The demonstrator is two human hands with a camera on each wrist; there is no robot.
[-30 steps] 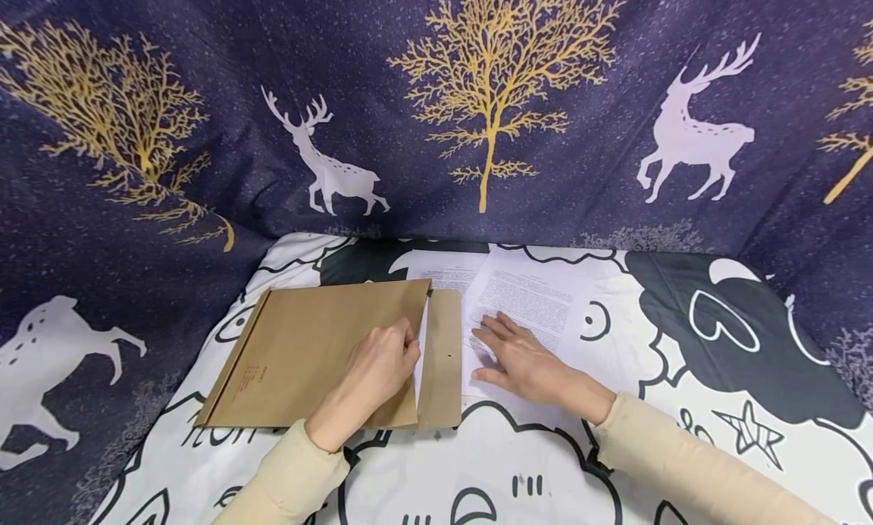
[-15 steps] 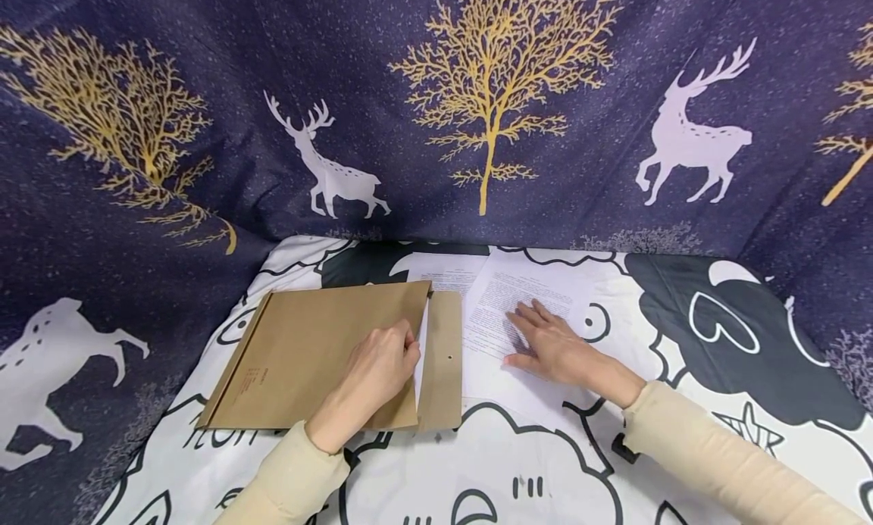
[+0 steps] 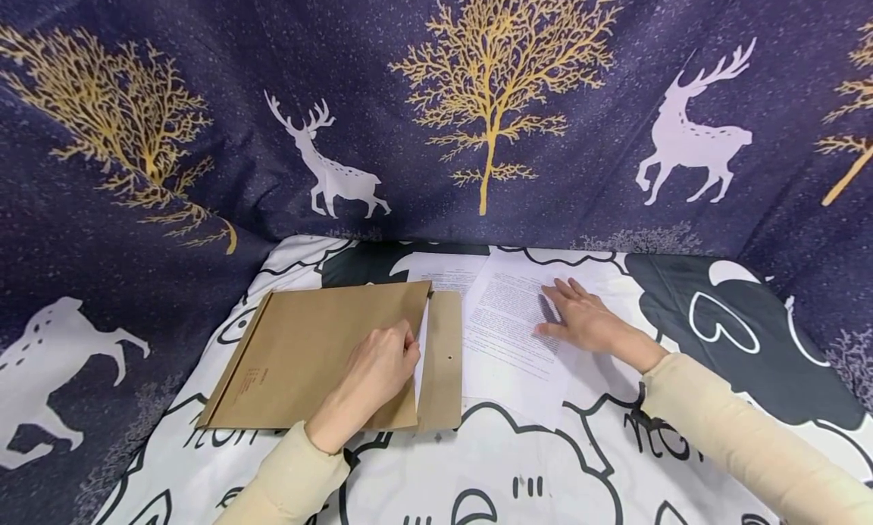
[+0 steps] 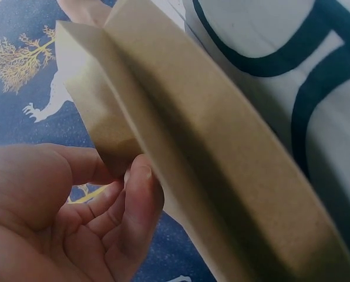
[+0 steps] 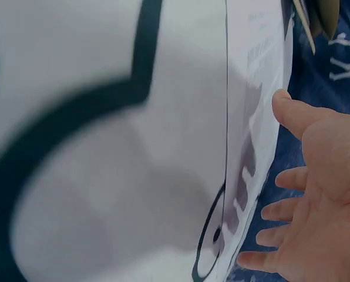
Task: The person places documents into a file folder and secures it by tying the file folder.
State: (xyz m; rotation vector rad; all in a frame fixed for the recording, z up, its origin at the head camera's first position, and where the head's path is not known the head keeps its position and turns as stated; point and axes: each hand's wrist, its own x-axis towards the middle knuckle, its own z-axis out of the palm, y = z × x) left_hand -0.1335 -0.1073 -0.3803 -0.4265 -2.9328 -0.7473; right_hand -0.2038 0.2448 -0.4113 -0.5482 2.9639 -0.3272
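Observation:
A brown cardboard document folder [image 3: 307, 343] lies on the left, with small red print near its left side and white paper showing at its open right end. My left hand [image 3: 378, 366] pinches the edge of its upper cover between thumb and fingers, seen close in the left wrist view, where the cover edge [image 4: 119, 141] stands raised. Right of the folder, a printed sheet [image 3: 505, 358] partly overlaps another printed sheet [image 3: 443, 267]. Over the right part of the upper sheet is my right hand [image 3: 583, 317], fingers spread and holding nothing; the right wrist view shows its palm [image 5: 333, 170].
The folder's flap [image 3: 439, 358], with a small hole in it, extends right beside the sheets. Everything lies on a black-and-white cartoon-print cloth [image 3: 518, 464]. A dark blue curtain [image 3: 423, 169] with deer and trees hangs behind and to the left.
My right hand has moved right and slightly away across the upper sheet, uncovering more of its text. The left hand keeps its pinch on the document folder and has not moved.

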